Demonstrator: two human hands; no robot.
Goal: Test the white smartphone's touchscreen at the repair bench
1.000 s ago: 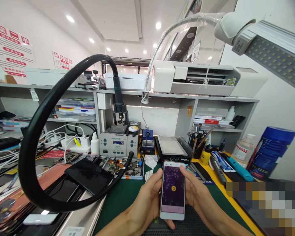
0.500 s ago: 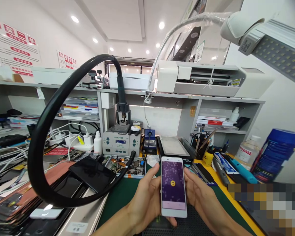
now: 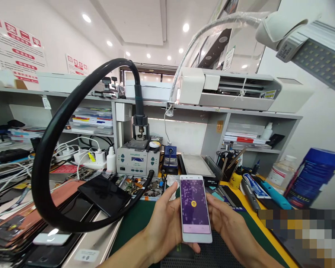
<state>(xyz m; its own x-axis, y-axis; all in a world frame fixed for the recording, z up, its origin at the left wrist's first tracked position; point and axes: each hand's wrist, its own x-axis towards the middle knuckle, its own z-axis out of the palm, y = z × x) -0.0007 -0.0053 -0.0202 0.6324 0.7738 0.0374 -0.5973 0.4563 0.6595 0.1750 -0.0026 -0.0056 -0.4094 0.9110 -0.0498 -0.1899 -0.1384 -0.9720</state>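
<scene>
A white smartphone (image 3: 195,227) is held upright above the bench, its lit screen facing me with a purple pattern and a yellow round icon in the middle. My left hand (image 3: 165,223) grips the phone from its left side, with some fingers behind and below it and the thumb pointing up beside the edge. My right hand (image 3: 227,223) closes on the right edge, its fingertips partly hidden behind the phone. Beneath the hands lie a green mat (image 3: 134,219) and a black perforated pad (image 3: 220,253).
A thick black hose (image 3: 39,163) loops up from the grey hot-air station (image 3: 138,162). Stacked phones and panels (image 3: 80,208) crowd the left. Parts fill a tray (image 3: 141,198) ahead. Bottles and tools, including a teal tool (image 3: 276,193), line the right. A lamp (image 3: 315,52) hangs above.
The phone has moved slightly left and up and is tilted a little more. Both hands keep their hold. The whole view has shifted slightly.
</scene>
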